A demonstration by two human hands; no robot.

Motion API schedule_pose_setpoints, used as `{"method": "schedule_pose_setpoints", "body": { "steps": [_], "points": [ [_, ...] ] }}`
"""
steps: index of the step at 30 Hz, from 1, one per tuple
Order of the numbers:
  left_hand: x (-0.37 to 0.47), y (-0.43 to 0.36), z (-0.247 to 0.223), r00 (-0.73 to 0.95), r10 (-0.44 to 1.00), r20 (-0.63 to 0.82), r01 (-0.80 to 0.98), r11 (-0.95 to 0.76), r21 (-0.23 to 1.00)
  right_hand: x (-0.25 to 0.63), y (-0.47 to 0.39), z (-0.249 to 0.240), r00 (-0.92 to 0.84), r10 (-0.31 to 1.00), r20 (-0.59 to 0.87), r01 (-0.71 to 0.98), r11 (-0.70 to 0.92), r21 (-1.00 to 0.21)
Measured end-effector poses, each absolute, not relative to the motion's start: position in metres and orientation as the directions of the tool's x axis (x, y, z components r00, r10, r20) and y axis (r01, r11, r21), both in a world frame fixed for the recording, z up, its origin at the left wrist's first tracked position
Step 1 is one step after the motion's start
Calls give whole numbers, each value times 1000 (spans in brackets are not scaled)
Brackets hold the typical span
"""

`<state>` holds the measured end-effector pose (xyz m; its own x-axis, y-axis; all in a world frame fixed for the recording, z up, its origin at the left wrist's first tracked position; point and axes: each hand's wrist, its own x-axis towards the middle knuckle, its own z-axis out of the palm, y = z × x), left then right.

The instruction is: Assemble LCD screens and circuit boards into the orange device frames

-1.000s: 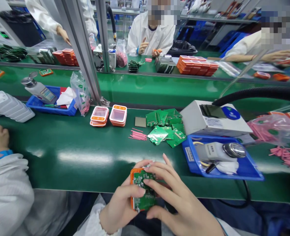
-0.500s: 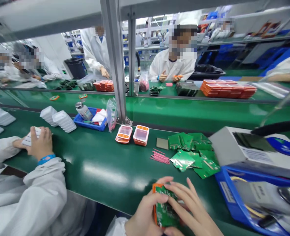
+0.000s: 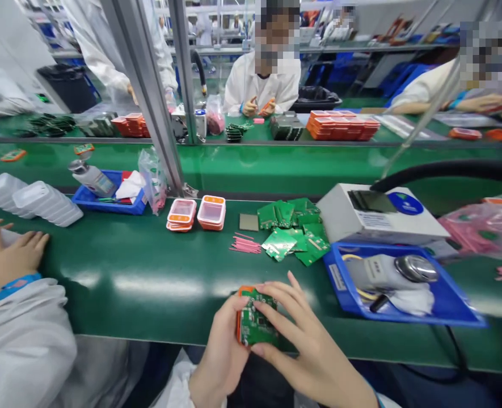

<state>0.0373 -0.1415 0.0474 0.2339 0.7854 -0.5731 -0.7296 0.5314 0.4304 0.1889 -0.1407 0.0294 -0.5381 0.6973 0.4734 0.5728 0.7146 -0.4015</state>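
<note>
My left hand (image 3: 220,345) is wrapped round an orange plastic case (image 3: 238,323) just over the table's front edge. A green circuit board (image 3: 260,324) sits at the case's open face, components upward; whether it is fully seated I cannot tell. My right hand (image 3: 308,340) spans the board, its fingertips on the top and its thumb at the near edge. Beyond my hands lie pink strips (image 3: 245,244), a pile of green circuit boards (image 3: 295,235) and a grey square panel (image 3: 249,222). Two small stacks of orange-and-white cases (image 3: 211,213) (image 3: 181,214) stand left of the panel.
A blue tray (image 3: 340,294) with a metal-topped bottle (image 3: 387,269) is at right, before a white box (image 3: 344,218). Another blue tray (image 3: 110,208) stands back left by a metal post (image 3: 148,96). A co-worker's hand (image 3: 16,255) works at far left; others sit opposite.
The view has swung right, so the bench contents appear further left. Both my hands still hold the case and board, and the right fingers have shifted slightly on the board.
</note>
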Motion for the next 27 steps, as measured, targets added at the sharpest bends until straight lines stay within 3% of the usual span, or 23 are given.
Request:
{"method": "schedule_pose_setpoints", "body": {
  "steps": [17,27],
  "points": [
    [43,-142,51,251,819,-516,-633,542,553,193,-142,27,-505,736,450,589,675,-444],
    [37,-143,53,347,794,-499,-642,589,491,200,-139,31,-537,700,471,586,711,-389]
  ]
}}
